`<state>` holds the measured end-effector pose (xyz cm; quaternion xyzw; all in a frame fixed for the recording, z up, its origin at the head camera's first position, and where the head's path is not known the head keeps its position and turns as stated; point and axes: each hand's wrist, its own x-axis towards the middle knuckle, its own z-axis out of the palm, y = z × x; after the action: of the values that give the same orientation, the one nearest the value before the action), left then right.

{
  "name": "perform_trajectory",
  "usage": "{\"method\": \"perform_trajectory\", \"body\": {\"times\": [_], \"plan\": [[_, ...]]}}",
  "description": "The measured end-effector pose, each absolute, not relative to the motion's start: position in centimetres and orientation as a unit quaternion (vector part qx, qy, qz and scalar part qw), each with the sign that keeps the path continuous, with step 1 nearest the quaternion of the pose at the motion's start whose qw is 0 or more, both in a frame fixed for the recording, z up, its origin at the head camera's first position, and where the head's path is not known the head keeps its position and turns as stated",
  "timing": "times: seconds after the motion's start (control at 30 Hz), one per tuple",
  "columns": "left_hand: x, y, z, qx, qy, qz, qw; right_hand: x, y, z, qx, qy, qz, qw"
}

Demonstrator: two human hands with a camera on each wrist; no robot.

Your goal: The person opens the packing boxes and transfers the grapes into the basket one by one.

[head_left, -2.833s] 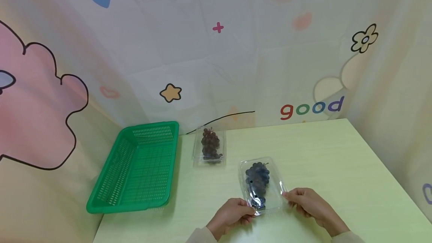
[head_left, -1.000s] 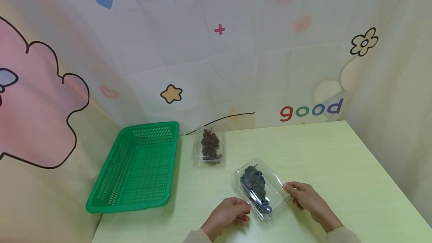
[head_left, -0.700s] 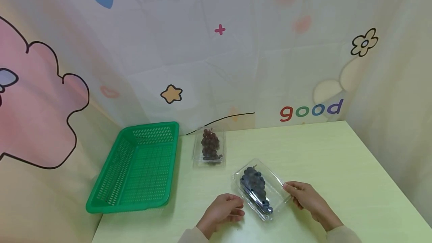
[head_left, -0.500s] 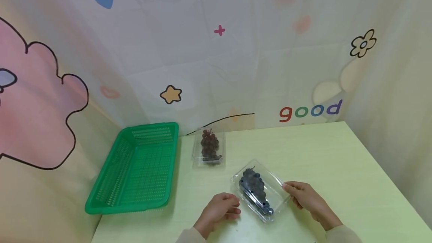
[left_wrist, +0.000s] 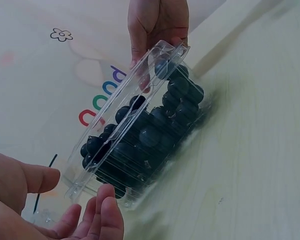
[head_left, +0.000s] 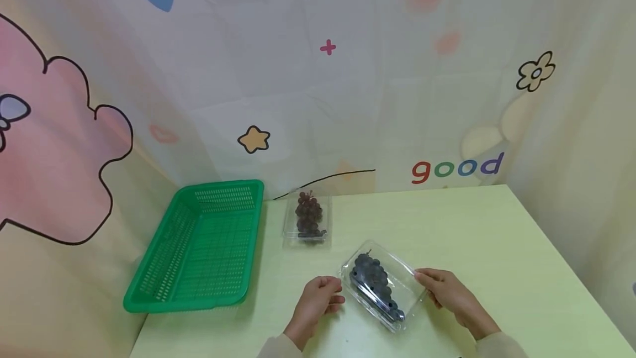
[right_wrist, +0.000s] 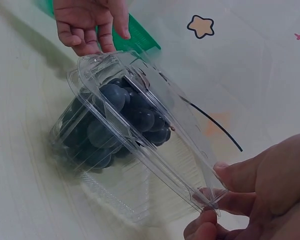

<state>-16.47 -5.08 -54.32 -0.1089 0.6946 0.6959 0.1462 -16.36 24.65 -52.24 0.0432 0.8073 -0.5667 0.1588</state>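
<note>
A clear plastic clamshell box (head_left: 404, 286) with a bunch of dark grapes (head_left: 372, 278) inside sits askew on the near part of the table. Its right edge is pinched between the thumb and fingers of my right hand (head_left: 449, 294); the right wrist view shows the thumb on top of the rim corner and fingers beneath. My left hand (head_left: 318, 300) is just left of the box, holding nothing, with thumb and fingers apart. In the left wrist view its fingertips (left_wrist: 110, 200) are right at the box's end. The lid lies over the grapes.
A second clear box (head_left: 318, 217) with reddish-dark grapes (head_left: 309, 214) stands at the table's back edge. To the left is a green plastic basket (head_left: 255, 225) with nothing in it. A printed curtain (head_left: 348, 98) hangs behind the pale table (head_left: 472, 231).
My left hand has let go of the box's near left corner and moved left. The box has turned counterclockwise in the head view, while my right hand keeps its pinch on the edge.
</note>
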Motion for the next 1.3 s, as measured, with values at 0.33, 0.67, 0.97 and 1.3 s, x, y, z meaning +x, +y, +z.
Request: {"method": "perform_trajectory", "body": {"times": [0.33,0.67,0.97,1.3], "plan": [[-16.7,-5.2,-54.1,-0.115,0.694,0.698,0.136,-16.5,24.6,-52.5,0.013,0.815,-0.556,0.161],[-16.9,-5.3,-54.7,-0.095,0.704,0.687,0.152,-16.9,24.9,-52.3,-0.014,0.812,-0.555,0.178],[-17.3,-5.3,-54.7,-0.079,0.705,0.685,0.166,-17.5,24.9,-51.9,0.003,0.819,-0.547,0.175],[-17.6,-5.1,-55.1,-0.077,0.691,0.693,0.189,-18.3,25.1,-51.8,0.038,0.827,-0.537,0.164]]}}
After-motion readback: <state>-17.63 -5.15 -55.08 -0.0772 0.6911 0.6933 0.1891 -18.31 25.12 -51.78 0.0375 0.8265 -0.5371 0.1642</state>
